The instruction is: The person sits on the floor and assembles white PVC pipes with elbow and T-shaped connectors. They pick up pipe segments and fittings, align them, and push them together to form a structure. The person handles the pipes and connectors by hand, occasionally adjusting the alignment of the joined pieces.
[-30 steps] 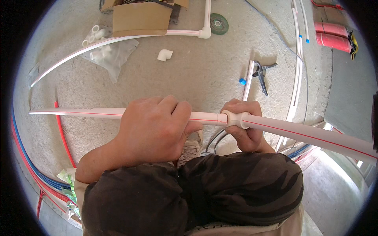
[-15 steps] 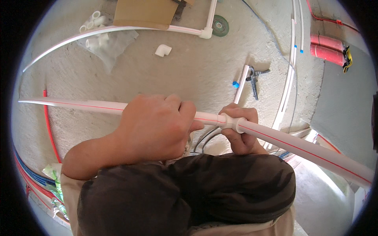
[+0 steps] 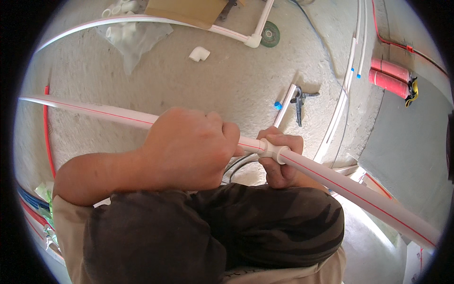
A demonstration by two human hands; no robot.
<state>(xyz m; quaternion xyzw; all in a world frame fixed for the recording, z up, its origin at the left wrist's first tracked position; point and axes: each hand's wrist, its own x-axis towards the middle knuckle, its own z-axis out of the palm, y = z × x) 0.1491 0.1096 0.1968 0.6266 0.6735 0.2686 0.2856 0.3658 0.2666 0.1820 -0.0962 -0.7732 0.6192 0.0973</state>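
Observation:
My left hand (image 3: 189, 146) is closed around a long white pipe with a thin red stripe (image 3: 90, 110) that runs off to the left. A white coupling (image 3: 270, 148) joins it to a second white red-striped pipe (image 3: 359, 194) that slants down to the right. My right hand (image 3: 279, 165) grips that second pipe from below, right at the coupling. Both pipes are held in the air above my dark trousers (image 3: 213, 236).
The concrete floor carries a white elbow fitting (image 3: 199, 53), a bag of white fittings (image 3: 130, 35), a long curved white pipe with a tee (image 3: 253, 40), a green disc (image 3: 270, 34), a short pipe with a blue cap (image 3: 285, 99), a grey cutter tool (image 3: 299, 102) and red rolls (image 3: 390, 78).
The view has shifted slightly: the joined pipes now slant more steeply down to the right. Both hands keep their grip at the coupling.

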